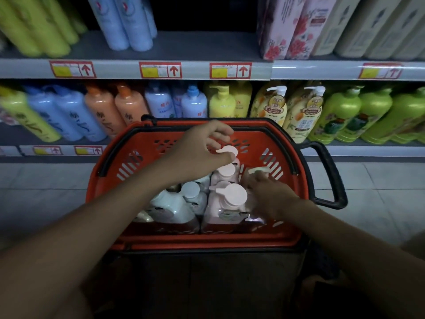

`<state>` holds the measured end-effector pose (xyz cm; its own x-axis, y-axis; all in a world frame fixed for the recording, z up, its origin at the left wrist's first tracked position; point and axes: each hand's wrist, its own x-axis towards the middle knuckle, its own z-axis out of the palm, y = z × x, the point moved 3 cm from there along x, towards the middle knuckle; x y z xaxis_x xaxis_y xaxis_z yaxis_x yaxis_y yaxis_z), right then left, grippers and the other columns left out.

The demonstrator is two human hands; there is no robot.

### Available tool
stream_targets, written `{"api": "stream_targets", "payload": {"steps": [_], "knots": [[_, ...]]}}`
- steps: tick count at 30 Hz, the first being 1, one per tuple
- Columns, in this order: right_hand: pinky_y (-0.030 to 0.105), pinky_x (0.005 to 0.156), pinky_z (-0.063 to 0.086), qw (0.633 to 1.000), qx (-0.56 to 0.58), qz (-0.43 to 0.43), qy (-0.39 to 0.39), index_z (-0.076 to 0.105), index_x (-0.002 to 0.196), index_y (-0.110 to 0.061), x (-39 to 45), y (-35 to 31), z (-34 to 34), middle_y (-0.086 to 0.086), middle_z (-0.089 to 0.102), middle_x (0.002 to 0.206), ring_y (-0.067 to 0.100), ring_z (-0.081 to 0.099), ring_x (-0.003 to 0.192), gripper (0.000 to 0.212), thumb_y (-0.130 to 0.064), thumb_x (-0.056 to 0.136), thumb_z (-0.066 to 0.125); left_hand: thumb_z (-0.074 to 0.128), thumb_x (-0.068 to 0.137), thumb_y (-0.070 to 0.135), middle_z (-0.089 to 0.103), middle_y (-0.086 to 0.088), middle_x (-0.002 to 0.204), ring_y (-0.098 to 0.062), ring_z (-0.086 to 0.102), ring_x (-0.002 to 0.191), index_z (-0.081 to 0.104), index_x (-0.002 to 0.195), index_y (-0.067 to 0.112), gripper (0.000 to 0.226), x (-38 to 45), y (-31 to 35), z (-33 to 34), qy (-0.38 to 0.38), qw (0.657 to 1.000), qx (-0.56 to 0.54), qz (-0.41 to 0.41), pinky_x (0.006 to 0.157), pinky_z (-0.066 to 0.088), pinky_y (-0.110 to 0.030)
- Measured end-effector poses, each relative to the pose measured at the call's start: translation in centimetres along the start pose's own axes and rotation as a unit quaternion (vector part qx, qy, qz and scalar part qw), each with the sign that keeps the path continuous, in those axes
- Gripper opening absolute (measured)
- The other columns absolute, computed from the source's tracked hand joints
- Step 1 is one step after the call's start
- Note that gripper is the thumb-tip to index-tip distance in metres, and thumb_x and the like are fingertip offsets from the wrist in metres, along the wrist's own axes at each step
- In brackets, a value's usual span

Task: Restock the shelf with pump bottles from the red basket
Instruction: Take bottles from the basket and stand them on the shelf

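In a dim shop aisle, on a pale tiled floor, the red basket sits at the centre of view with its black side handle out at three o'clock. Inside it stand pump bottles: white ones toward seven o'clock, pink ones toward five o'clock. The left hand reaches to the basket's twelve o'clock side, thumb and fingers pinched on the pump head of a far pink bottle. The right hand is down at the four o'clock side, fingers curled onto another bottle's pump head; how firmly it grips cannot be told. Beyond, at twelve o'clock, grey shelving with red price tags carries rows of green, blue, orange and yellow bottles.
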<state>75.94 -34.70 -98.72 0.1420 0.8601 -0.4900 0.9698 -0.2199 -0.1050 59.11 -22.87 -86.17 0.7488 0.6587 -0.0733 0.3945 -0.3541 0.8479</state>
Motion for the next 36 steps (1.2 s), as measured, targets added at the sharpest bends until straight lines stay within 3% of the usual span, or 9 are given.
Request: {"api": "stream_targets", "payload": {"steps": [3, 6, 8, 11, 14, 17, 21, 32, 36], "knots": [[0.044, 0.095, 0.052, 0.998, -0.014, -0.001, 0.063, 0.038, 0.138, -0.017, -0.6, -0.7, -1.0, 0.006, 0.046, 0.140, 0.031, 0.052, 0.129, 0.090, -0.049, 0.068, 0.085, 0.080, 0.084, 0.024, 0.068, 0.009, 0.119, -0.007, 0.065, 0.105, 0.061, 0.126, 0.026, 0.046, 0.7, 0.4, 0.6, -0.008, 1.000, -0.002, 0.012, 0.085, 0.055, -0.022], [0.041, 0.089, 0.050, 0.998, 0.006, -0.001, 0.055, 0.039, 0.130, -0.019, -1.3, -0.2, -2.0, 0.004, 0.057, 0.129, 0.029, 0.061, 0.119, 0.093, -0.056, 0.061, 0.088, 0.079, 0.085, 0.024, 0.068, 0.009, 0.119, -0.008, 0.065, 0.105, 0.061, 0.127, 0.025, 0.046, 1.3, 0.4, 1.0, -0.017, 1.000, -0.003, 0.015, 0.082, 0.052, -0.020], [0.041, 0.094, 0.050, 0.999, -0.002, 0.002, 0.041, 0.042, 0.135, -0.022, -2.0, 0.2, -2.2, 0.004, 0.057, 0.135, 0.029, 0.060, 0.122, 0.091, -0.055, 0.064, 0.088, 0.079, 0.085, 0.024, 0.068, 0.008, 0.118, -0.009, 0.066, 0.104, 0.061, 0.126, 0.025, 0.044, 1.8, 0.4, 1.3, -0.018, 1.000, -0.009, 0.016, 0.083, 0.053, -0.019], [0.039, 0.094, 0.053, 0.999, 0.003, -0.004, 0.050, 0.046, 0.138, -0.028, -2.6, 0.6, -1.9, 0.004, 0.063, 0.134, 0.028, 0.064, 0.118, 0.068, -0.041, 0.081, 0.080, 0.078, 0.086, 0.024, 0.068, 0.008, 0.117, -0.009, 0.067, 0.102, 0.062, 0.125, 0.024, 0.043, 2.4, 0.4, 1.8, -0.024, 0.999, -0.014, 0.018, 0.086, 0.056, -0.025], [0.035, 0.089, 0.052, 0.998, -0.017, -0.016, 0.059, 0.053, 0.131, -0.024, -2.4, 0.7, -1.4, 0.007, 0.068, 0.126, 0.030, 0.067, 0.113, 0.045, -0.027, 0.090, 0.070, 0.078, 0.086, 0.024, 0.069, 0.006, 0.118, -0.011, 0.067, 0.102, 0.062, 0.125, 0.022, 0.043, 3.0, 0.4, 2.6, -0.032, 0.999, -0.011, 0.023, 0.082, 0.054, -0.021], [0.031, 0.085, 0.048, 0.997, 0.052, -0.013, 0.064, 0.061, 0.125, -0.021, -1.9, 1.0, -1.6, 0.008, 0.071, 0.119, 0.030, 0.067, 0.109, 0.036, -0.024, 0.090, 0.071, 0.078, 0.086, 0.023, 0.069, 0.005, 0.118, -0.012, 0.068, 0.103, 0.062, 0.125, 0.022, 0.043, 3.4, 0.3, 3.4, -0.043, 0.999, -0.005, 0.024, 0.079, 0.052, -0.019], [0.022, 0.079, 0.037, 0.984, 0.169, -0.010, 0.056, 0.074, 0.108, -0.014, -1.4, 1.3, -1.5, 0.003, 0.069, 0.098, 0.024, 0.067, 0.103, 0.023, -0.027, 0.089, 0.077, 0.079, 0.086, 0.024, 0.070, 0.007, 0.114, -0.013, 0.068, 0.102, 0.064, 0.123, 0.023, 0.040, 3.4, -0.3, 4.2, -0.069, 0.997, 0.004, 0.016, 0.083, 0.055, -0.026], [0.018, 0.076, 0.034, 0.978, 0.174, 0.022, 0.117, 0.078, 0.092, -0.010, -1.4, 1.2, -1.6, 0.011, 0.076, 0.100, 0.027, 0.069, 0.102, 0.014, -0.023, 0.089, 0.073, 0.074, 0.090, 0.021, 0.071, 0.006, 0.114, -0.012, 0.069, 0.101, 0.068, 0.118, 0.022, 0.028, 3.1, -1.5, 4.8, -0.094, 0.994, 0.050, 0.004, 0.081, 0.052, -0.018], [0.024, 0.082, 0.052, 0.978, 0.155, 0.032, 0.135, 0.082, 0.100, -0.016, -1.6, 1.7, -2.5, 0.009, 0.079, 0.100, 0.025, 0.073, 0.100, 0.020, -0.016, 0.085, 0.068, 0.074, 0.088, 0.023, 0.069, 0.009, 0.116, -0.011, 0.068, 0.103, 0.068, 0.117, 0.025, 0.030, 3.2, -1.6, 4.6, -0.103, 0.993, 0.055, 0.001, 0.084, 0.053, -0.025]]}}
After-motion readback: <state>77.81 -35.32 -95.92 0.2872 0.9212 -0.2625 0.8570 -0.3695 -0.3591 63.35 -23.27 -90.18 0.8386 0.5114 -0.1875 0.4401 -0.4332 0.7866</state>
